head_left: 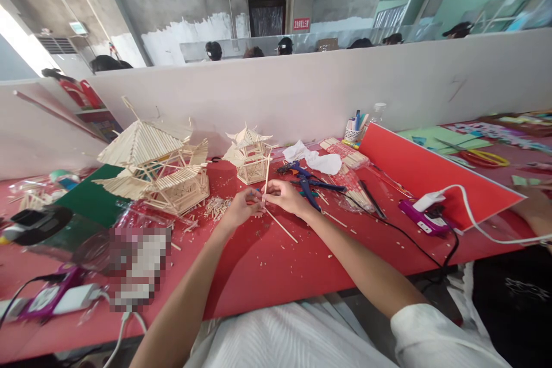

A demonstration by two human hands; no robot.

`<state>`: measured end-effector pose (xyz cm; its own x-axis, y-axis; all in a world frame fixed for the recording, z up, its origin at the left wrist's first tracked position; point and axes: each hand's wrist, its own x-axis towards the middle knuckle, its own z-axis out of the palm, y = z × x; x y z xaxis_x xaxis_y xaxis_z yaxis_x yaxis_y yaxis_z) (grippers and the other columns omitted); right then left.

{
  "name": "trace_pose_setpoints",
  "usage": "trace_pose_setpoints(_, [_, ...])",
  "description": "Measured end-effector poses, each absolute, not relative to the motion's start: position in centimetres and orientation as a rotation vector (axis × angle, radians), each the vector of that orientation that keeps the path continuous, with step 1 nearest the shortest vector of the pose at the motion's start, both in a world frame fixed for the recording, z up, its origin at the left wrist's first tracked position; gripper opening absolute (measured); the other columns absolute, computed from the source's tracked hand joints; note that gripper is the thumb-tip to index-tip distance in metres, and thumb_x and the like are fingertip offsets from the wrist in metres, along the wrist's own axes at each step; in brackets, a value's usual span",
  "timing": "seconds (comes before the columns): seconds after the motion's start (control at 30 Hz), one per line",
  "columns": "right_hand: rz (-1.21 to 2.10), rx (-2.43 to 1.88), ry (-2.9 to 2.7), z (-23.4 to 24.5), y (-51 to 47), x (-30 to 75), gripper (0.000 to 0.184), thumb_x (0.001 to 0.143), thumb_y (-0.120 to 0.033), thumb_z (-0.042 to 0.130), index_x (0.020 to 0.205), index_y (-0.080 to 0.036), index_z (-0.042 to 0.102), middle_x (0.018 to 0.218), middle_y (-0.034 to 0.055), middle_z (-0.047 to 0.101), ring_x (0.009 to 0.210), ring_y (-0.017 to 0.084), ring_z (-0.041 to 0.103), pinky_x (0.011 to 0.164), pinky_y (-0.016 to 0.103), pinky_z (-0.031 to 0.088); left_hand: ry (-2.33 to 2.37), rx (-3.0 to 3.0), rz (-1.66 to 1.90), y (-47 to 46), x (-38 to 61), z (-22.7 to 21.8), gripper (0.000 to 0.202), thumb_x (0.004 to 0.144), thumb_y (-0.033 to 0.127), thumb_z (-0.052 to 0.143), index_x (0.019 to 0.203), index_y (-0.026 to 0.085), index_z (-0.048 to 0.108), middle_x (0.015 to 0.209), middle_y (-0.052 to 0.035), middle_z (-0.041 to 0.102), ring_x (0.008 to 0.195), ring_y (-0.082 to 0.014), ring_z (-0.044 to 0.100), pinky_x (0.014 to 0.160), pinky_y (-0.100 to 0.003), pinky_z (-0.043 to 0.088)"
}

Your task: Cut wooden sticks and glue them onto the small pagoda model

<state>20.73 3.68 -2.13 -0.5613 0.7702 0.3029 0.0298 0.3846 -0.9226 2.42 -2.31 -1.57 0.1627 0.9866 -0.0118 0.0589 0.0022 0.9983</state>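
My left hand and my right hand meet over the red table, fingers pinched together. Between their fingertips a thin wooden stick rises nearly upright. A second wooden stick slants down to the right from below the fingers; whether it is held or lies on the table I cannot tell. Just behind my hands stands a small pavilion model made of sticks. A larger stick pavilion with a tiered roof is to the left. Short cut stick pieces are heaped beside my left hand.
Blue-handled pliers and a blue glue gun lie right of my hands, near crumpled tissue and bagged sticks. A red board leans at right by a purple power strip. A white partition stands behind.
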Motion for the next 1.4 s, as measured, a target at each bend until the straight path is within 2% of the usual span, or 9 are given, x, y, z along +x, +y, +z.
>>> trace_pose_setpoints(0.27, [1.255,-0.697,-1.882,-2.6,3.82,20.6,0.016,0.081,-0.031,0.069,0.089,-0.019,0.064,0.087,0.0035,0.071,0.082,0.019,0.068,0.078,0.031,0.052,1.138,1.271,1.046,-2.17,2.13,-1.85,0.041,0.069,0.023,0.088,0.096,0.015,0.059,0.077,0.0004,0.068,0.069,-0.0155,0.073,0.074,-0.035,0.064])
trace_pose_setpoints(0.67, [1.338,-0.666,-1.883,-2.75,3.91,20.55,0.017,0.078,-0.028,0.071,0.09,-0.019,0.063,0.088,0.0033,0.071,0.083,0.019,0.069,0.079,0.031,0.052,1.119,1.302,1.054,-2.02,1.9,-1.99,0.044,0.066,0.023,0.09,0.095,0.015,0.058,0.075,0.0016,0.068,0.064,-0.0135,0.071,0.071,-0.032,0.063])
trace_pose_setpoints(0.9, [1.312,-0.668,-1.872,-2.42,3.57,20.64,0.018,0.079,-0.03,0.073,0.092,-0.019,0.066,0.089,0.0049,0.074,0.084,0.02,0.07,0.078,0.032,0.053,1.095,1.302,1.051,-1.94,1.92,-1.96,0.048,0.066,0.025,0.09,0.099,0.016,0.056,0.08,0.0004,0.069,0.068,-0.0151,0.073,0.069,-0.031,0.063])
trace_pose_setpoints(1.07, [1.267,-0.658,-1.879,-2.56,3.81,20.65,0.018,0.078,-0.03,0.073,0.09,-0.019,0.067,0.089,0.0047,0.074,0.083,0.02,0.07,0.077,0.032,0.053,1.113,1.281,1.055,-2.06,2.32,-1.92,0.052,0.064,0.029,0.092,0.099,0.018,0.055,0.076,0.0014,0.068,0.067,-0.0159,0.073,0.067,-0.029,0.062])
trace_pose_setpoints(1.4, [1.296,-0.643,-1.858,-2.34,3.79,20.55,0.02,0.079,-0.034,0.074,0.089,-0.018,0.066,0.089,0.0053,0.073,0.083,0.021,0.07,0.08,0.034,0.054,1.14,1.306,1.072,-1.9,2.31,-1.98,0.053,0.059,0.036,0.095,0.092,0.016,0.058,0.069,0.0028,0.066,0.063,-0.0158,0.071,0.067,-0.031,0.062])
